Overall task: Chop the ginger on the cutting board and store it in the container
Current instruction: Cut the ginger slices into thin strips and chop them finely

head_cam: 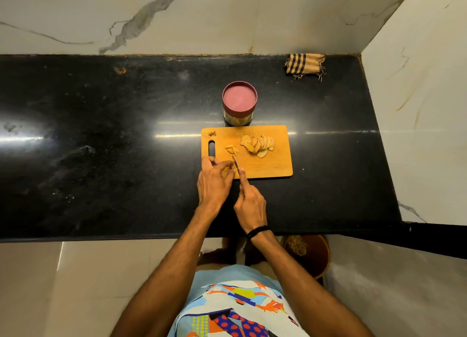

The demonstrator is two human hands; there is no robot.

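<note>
Stands at a black countertop (101,134). Pinches a small piece of ginger (228,172) under the curled fingers of the left hand (214,182), at the near left corner of the wooden cutting board (273,166). Grips a knife (235,163) in the right hand (250,202), forefinger stretched along the top, blade angled over the board just beside the pinched piece. Shows a fan of ginger slices (257,143) lying mid-board, with a few cut strips (232,149) just left of them. Has a steel container (239,101), pink lid on, standing just beyond the board's far edge, a checked cloth (304,65) against the wall far right, and a black band (257,232) on the right wrist.
</note>
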